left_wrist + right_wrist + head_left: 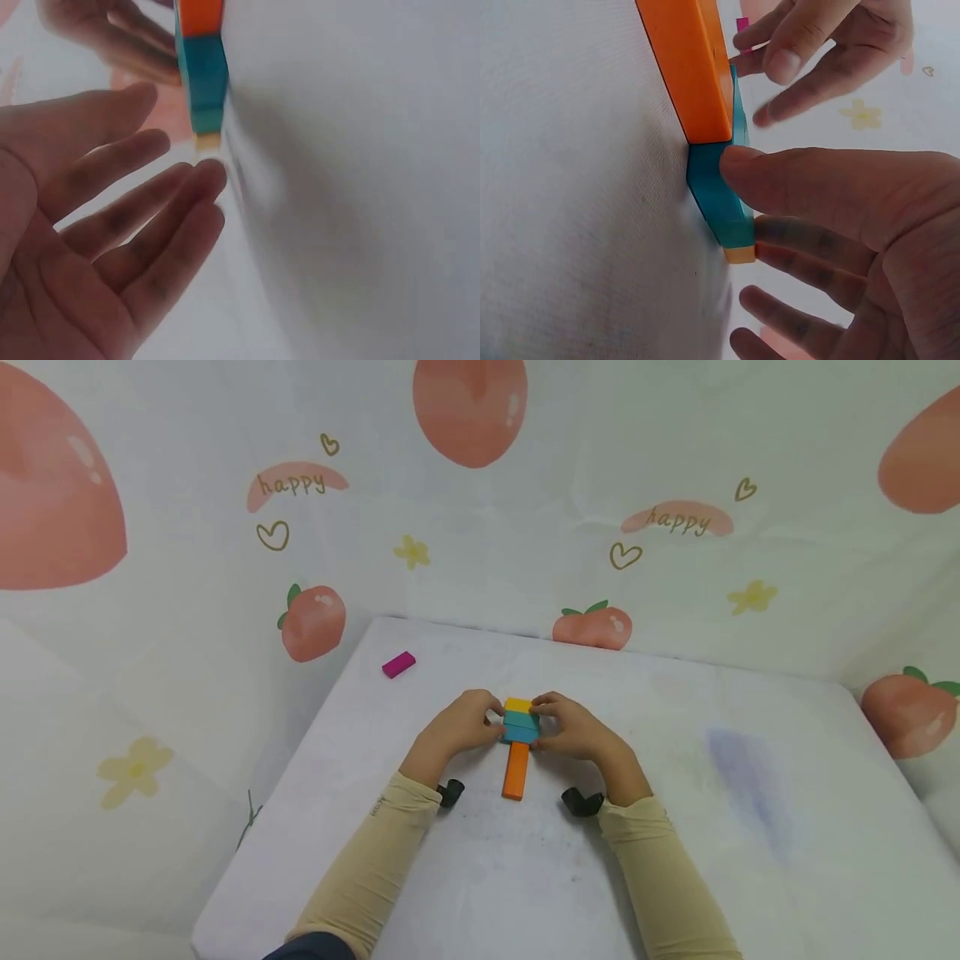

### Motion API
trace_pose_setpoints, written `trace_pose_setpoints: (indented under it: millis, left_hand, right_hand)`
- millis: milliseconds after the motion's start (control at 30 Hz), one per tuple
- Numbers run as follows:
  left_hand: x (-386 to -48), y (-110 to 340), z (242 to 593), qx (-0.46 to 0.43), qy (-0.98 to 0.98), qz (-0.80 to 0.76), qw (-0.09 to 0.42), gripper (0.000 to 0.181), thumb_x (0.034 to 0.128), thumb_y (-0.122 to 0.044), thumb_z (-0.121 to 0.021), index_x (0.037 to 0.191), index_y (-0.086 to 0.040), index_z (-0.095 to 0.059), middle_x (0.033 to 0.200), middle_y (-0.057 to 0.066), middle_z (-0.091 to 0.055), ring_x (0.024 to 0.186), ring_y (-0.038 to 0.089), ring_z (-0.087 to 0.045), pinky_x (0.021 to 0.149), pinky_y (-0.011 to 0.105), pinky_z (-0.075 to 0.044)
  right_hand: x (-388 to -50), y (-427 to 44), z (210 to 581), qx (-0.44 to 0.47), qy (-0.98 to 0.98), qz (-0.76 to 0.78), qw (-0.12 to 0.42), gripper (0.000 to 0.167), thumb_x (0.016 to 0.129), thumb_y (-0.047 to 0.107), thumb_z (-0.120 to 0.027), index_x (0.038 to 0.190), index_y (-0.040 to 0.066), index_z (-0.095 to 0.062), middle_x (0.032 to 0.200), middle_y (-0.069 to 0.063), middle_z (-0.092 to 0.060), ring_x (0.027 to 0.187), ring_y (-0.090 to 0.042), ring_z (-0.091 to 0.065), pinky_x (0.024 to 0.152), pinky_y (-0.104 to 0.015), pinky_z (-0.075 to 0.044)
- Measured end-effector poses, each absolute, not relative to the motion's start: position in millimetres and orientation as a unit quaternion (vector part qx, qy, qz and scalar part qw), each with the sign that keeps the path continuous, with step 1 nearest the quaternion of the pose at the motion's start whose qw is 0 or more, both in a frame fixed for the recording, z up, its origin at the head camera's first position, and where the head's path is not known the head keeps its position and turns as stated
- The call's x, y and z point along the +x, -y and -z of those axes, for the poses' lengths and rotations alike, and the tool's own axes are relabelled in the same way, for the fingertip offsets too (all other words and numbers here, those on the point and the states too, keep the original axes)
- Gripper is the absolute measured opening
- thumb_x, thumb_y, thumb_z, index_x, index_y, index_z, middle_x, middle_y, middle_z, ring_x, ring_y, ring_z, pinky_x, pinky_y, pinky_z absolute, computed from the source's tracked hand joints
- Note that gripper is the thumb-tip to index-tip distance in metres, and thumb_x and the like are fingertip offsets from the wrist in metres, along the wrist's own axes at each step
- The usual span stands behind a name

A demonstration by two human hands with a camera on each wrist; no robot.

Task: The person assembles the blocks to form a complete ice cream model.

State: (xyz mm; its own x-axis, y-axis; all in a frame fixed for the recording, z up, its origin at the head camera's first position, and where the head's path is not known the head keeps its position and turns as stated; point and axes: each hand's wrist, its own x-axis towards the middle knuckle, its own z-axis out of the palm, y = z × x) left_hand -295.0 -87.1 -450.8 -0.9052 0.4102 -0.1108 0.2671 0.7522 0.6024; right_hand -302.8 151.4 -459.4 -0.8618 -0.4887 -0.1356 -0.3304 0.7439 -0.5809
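Observation:
Near the table's middle, a blue block (521, 734), a teal block (521, 719) and a yellow block (518, 704) lie side by side. An orange block (515, 771) extends from the blue one toward the person, like a stem. My left hand (468, 722) is at the left of the group; in the left wrist view its relaxed fingers (176, 240) appear apart from the blocks. On the other side, my right hand (576, 727) has its thumb (802, 176) against the blue block and fingertips at the teal and yellow blocks' side.
A magenta block (399, 665) lies alone at the table's far left. Dark wrist-worn devices (582, 802) show at both wrists. A printed cloth (510, 527) hangs behind the white table (525, 885), and a bluish smudge (750, 785) marks the right side.

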Motion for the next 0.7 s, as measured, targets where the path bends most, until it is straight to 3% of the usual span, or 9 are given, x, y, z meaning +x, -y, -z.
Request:
trace_pose_setpoints:
  millis: [100,300,533,700]
  left_hand:
    - [-299,97,451,0.158,-0.938,-0.292,0.098,0.034,0.1017,-0.025,-0.073,0.130,-0.007,-0.073,0.129,0.009,-0.067,0.109,0.024,-0.066,0.100,0.040,-0.059]
    - [-313,126,451,0.136,-0.949,-0.283,0.036,0.036,0.1015,-0.023,-0.072,0.131,-0.002,-0.072,0.134,0.014,-0.066,0.118,0.030,-0.068,0.105,0.044,-0.057]
    - [-331,163,443,0.116,-0.955,-0.273,-0.030,0.042,0.1005,-0.018,-0.071,0.136,0.006,-0.066,0.139,0.024,-0.063,0.136,0.040,-0.059,0.118,0.050,-0.047]
    - [-346,188,443,0.087,-0.961,-0.253,-0.075,0.040,0.0980,-0.013,-0.071,0.131,0.010,-0.069,0.127,0.028,-0.065,0.118,0.045,-0.064,0.103,0.053,-0.057]
  right_hand:
    - [-302,-150,460,-0.211,-0.927,0.275,0.146,0.060,0.092,0.024,-0.082,0.145,0.003,-0.064,0.156,-0.014,-0.053,0.145,-0.036,-0.049,0.124,-0.056,-0.040]
    - [-301,-151,457,-0.218,-0.929,0.264,0.140,0.059,0.093,0.023,-0.081,0.145,0.002,-0.063,0.156,-0.015,-0.053,0.146,-0.036,-0.048,0.124,-0.056,-0.040]
    - [-301,-153,456,-0.227,-0.926,0.268,0.137,0.059,0.093,0.022,-0.080,0.146,0.001,-0.063,0.156,-0.016,-0.053,0.145,-0.036,-0.048,0.123,-0.056,-0.040]
    - [-302,-152,459,-0.233,-0.923,0.274,0.138,0.058,0.094,0.022,-0.080,0.145,0.001,-0.063,0.155,-0.016,-0.054,0.144,-0.036,-0.049,0.123,-0.057,-0.040]
